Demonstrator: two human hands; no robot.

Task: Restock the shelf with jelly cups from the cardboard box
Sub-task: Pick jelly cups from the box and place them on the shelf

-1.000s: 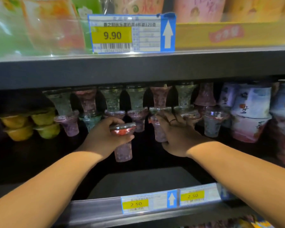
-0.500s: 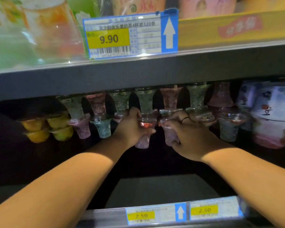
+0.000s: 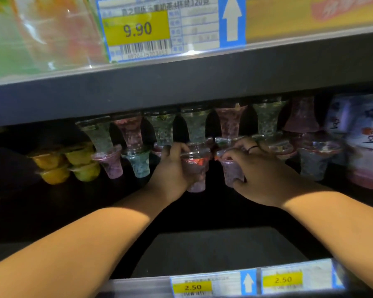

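Dark shelf bay (image 3: pixel 202 250) fills the view, upper shelf lip (image 3: pixel 202 91) at 12. Goblet-shaped jelly cups (image 3: pixel 267 121) run from 10 to 2 along the back, stacked 2 high, prob. to use the headroom. Left hand (image 3: pixel 170 171), dead centre, has its fingers wrapped round an upright purple jelly cup (image 3: pixel 195 166) w/ red lid, at the row's front gap. Right hand (image 3: pixel 261 177), at its 3, curls its fingers on a 2nd purple cup (image 3: pixel 232 171), likely steadying it to make room. Cardboard box not in view. 2.50 tag (image 3: pixel 192 287) at 6.
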